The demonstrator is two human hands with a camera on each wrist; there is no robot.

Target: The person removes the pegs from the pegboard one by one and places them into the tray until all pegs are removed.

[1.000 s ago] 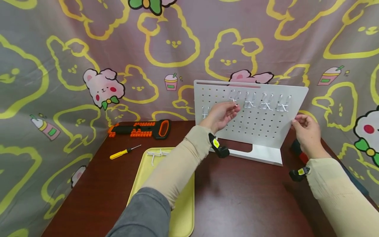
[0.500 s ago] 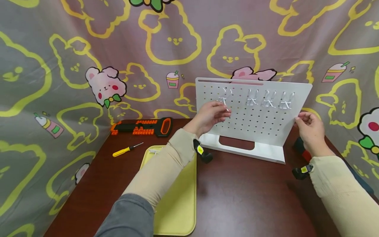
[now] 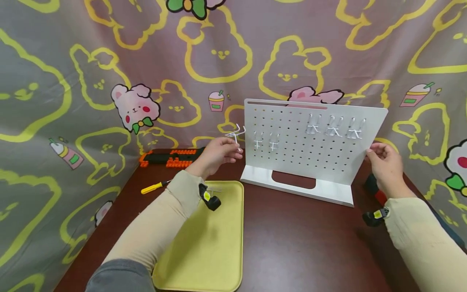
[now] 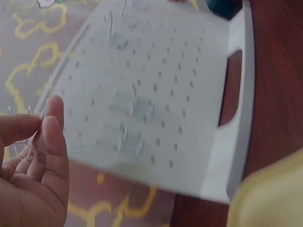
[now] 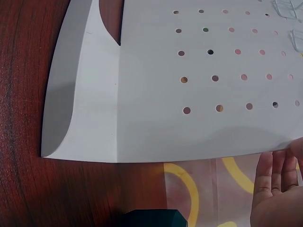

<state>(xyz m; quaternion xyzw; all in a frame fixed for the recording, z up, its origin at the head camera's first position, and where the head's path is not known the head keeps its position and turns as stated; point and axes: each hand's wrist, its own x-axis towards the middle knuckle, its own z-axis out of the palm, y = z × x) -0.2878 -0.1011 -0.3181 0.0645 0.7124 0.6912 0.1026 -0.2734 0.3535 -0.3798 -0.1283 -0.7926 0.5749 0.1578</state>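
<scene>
In the head view my left hand [image 3: 219,154] pinches a white wire hook [image 3: 236,133] by its stem, just off the left edge of the white pegboard [image 3: 292,156]. My right hand [image 3: 387,167] holds the board's right edge between thumb and fingers; in the right wrist view its fingers [image 5: 277,175] lie behind that edge. Three double-wire hooks hang along the board's upper right, among them a hook [image 3: 333,127] in the middle. Two more, one a hook [image 3: 258,142] near the edge, hang lower at the left.
A yellow tray [image 3: 208,251] lies under my left forearm, with a white hook partly hidden near its far end. Left of it are a yellow screwdriver [image 3: 151,187] and a black and orange tool [image 3: 175,157]. A dark, red-marked object [image 3: 377,190] sits behind my right wrist.
My left hand has moved left with the hook, from in front of the board's upper row to beyond its left edge. The right hand stays at the right edge.
</scene>
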